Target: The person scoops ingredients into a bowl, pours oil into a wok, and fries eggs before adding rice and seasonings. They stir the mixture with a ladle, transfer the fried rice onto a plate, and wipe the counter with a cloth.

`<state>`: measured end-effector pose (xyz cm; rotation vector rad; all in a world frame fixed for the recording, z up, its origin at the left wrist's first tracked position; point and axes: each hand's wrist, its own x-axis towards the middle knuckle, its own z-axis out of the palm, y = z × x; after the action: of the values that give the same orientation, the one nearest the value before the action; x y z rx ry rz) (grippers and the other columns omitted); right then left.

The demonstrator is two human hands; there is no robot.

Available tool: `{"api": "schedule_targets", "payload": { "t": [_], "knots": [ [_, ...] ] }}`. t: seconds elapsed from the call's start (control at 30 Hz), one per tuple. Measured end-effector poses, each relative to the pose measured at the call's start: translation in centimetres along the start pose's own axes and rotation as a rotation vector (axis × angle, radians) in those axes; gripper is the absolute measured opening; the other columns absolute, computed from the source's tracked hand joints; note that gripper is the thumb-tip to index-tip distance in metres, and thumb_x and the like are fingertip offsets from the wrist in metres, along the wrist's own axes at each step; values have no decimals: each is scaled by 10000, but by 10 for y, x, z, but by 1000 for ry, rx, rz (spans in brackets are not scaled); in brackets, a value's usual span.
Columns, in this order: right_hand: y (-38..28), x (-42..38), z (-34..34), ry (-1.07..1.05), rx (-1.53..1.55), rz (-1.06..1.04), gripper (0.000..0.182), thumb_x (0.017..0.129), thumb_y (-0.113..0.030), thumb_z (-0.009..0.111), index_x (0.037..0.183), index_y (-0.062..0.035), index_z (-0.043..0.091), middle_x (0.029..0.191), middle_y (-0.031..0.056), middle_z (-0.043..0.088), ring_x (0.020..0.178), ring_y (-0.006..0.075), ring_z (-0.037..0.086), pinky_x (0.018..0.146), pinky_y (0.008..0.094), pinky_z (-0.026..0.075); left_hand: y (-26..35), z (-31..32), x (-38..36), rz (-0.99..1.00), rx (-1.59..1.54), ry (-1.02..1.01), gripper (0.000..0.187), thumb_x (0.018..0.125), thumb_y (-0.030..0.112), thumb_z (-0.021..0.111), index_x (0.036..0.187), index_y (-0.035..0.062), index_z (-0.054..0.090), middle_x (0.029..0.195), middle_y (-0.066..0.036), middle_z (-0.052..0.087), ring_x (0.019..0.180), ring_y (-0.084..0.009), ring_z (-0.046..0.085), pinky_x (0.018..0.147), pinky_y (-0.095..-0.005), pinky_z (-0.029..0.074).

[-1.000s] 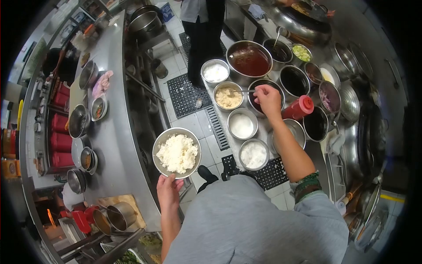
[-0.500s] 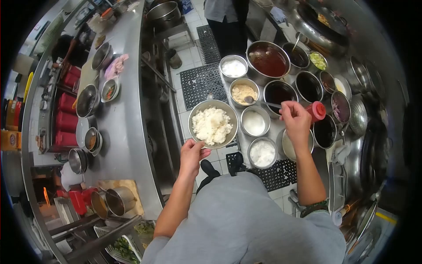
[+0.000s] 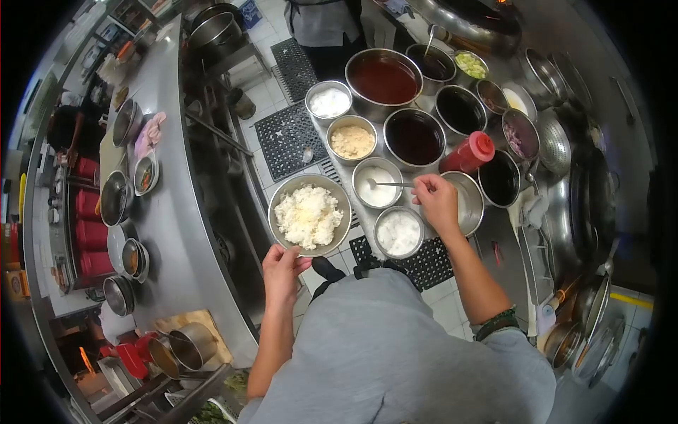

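My left hand [image 3: 284, 272] grips the near rim of a metal bowl [image 3: 276, 236] heaped with white rice [image 3: 308, 218]. A little yellowish powder shows on top of the rice. In my right hand [image 3: 438, 203] is a spoon [image 3: 395, 184], pinched by its handle, its tip at a metal pot of fine white seasoning [image 3: 383, 194]. Just behind that stands a pot of pale tan powder [image 3: 352, 141]. Closer to me is another pot of coarser white grains [image 3: 398, 233]. A red squeeze bottle [image 3: 467, 152] leans beyond my right hand.
Pots of dark sauce [image 3: 414, 138] and a large pot of reddish liquid [image 3: 383, 79] crowd the right counter. A long steel counter [image 3: 176, 233] with bowls runs along the left. Another person [image 3: 323, 32] stands at the far end, above black floor mats [image 3: 289, 140].
The spoon has moved from the tan powder to the fine white seasoning. Yellowish powder now lies on the rice. The view has shifted, and the bowl stays in my left hand.
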<state>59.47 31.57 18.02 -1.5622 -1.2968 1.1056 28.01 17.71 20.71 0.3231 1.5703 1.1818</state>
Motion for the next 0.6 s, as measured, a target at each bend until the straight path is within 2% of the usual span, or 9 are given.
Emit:
{"api": "schedule_targets", "payload": {
  "t": [0.23,0.37,0.43,0.5,0.6],
  "knots": [
    [9,6,-25,-6,219,112,146,948,-73,614,1017,42,672,823,112,706,626,113,640,579,240,529,-9,-1,-4,-10,-5,50,93,932,77,614,886,47,540,842,-88,657,693,-153,686,655,-278,598],
    [-20,2,-44,-126,337,137,147,966,-102,628,1004,32,675,802,96,696,616,112,629,600,236,524,-15,10,-9,3,-19,78,108,930,75,620,863,51,539,820,-80,662,685,-150,688,636,-266,597],
    [-32,2,-36,-136,280,23,161,976,-132,631,991,24,672,800,77,688,617,95,616,590,223,511,-19,15,-12,12,-32,79,129,927,76,629,842,54,535,815,-81,665,676,-148,687,629,-263,596],
    [-37,3,-28,-118,181,-82,188,975,-150,639,1005,32,677,781,64,683,616,97,612,581,225,501,-21,19,-23,-5,-14,76,77,935,82,605,892,47,552,842,-83,667,684,-133,666,637,-253,568],
    [-21,10,-15,-208,-124,-143,220,917,-135,682,1051,40,682,761,125,696,626,117,649,599,265,506,-27,22,-62,-35,-24,124,74,926,84,616,933,25,572,851,-87,662,667,-136,656,632,-259,567]
  ]
}}
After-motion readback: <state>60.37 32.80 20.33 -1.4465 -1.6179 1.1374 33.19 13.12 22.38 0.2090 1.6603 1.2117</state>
